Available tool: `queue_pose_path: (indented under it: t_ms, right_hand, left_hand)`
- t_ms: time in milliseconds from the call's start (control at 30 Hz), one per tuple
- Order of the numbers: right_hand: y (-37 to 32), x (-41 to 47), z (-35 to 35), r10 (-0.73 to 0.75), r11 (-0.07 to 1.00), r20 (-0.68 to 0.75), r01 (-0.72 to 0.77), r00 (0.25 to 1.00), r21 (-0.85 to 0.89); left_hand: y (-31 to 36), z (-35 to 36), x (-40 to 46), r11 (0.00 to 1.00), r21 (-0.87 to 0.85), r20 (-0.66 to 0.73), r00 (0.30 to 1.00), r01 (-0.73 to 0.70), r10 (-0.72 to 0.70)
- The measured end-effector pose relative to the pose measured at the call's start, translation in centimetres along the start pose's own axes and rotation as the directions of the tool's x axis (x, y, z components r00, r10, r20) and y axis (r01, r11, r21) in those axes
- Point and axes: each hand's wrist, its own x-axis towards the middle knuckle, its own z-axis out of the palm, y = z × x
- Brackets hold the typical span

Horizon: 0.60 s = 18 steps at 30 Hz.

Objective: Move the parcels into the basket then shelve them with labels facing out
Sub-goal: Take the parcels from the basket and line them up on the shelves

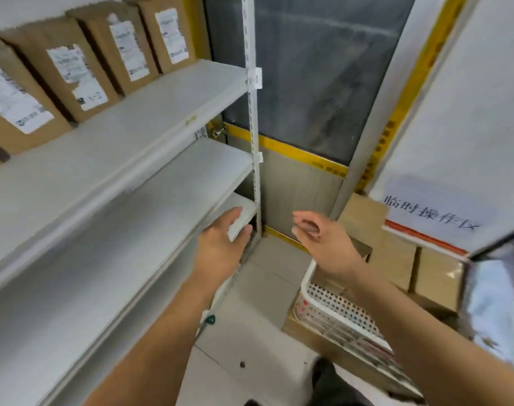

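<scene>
Several brown cardboard parcels (pixel 74 68) stand upright on the upper white shelf (pixel 150 112) at the left, white labels facing out. A white perforated basket (pixel 332 306) sits low on the right on a brown box, with parcels inside it partly hidden by my right forearm. More brown parcels (pixel 396 256) lie under the white table at the right. My left hand (pixel 220 244) reaches forward beside the lower shelves, fingers relaxed, holding nothing. My right hand (pixel 323 238) hovers above the basket's far end with loosely curled fingers and is empty.
Two bare white shelves (pixel 162 183) run below the parcel shelf. A slotted white upright (pixel 254 127) ends the rack. Behind it is a dark glass door with yellow trim (pixel 323 83). A white table with a printed sign (pixel 431 215) stands at the right. Grey floor tiles (pixel 250 332) lie between.
</scene>
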Motion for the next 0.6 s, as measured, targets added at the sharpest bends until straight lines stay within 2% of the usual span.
queue_pose_path:
  t_ms: [233, 333, 600]
  right_hand:
    - [10.5, -1.0, -10.2, 0.189, 0.981, -0.132, -0.193, 0.973, -0.011]
    - [14.5, -0.5, -13.4, 0.267, 0.963, -0.126, -0.268, 0.955, 0.011]
    - [22.2, 3.7, -15.6, 0.436, 0.9, -0.095, -0.43, 0.895, 0.074]
  left_hand:
    - [6.5, 14.2, 3.9, 0.999, 0.033, 0.258, 0.966, -0.028, 0.019]
    - [8.6, 20.0, 5.7, 0.999, 0.05, 0.347, 0.938, -0.014, -0.004]
    - [10.2, 29.5, 10.6, 0.985, 0.175, 0.476, 0.875, 0.006, -0.09]
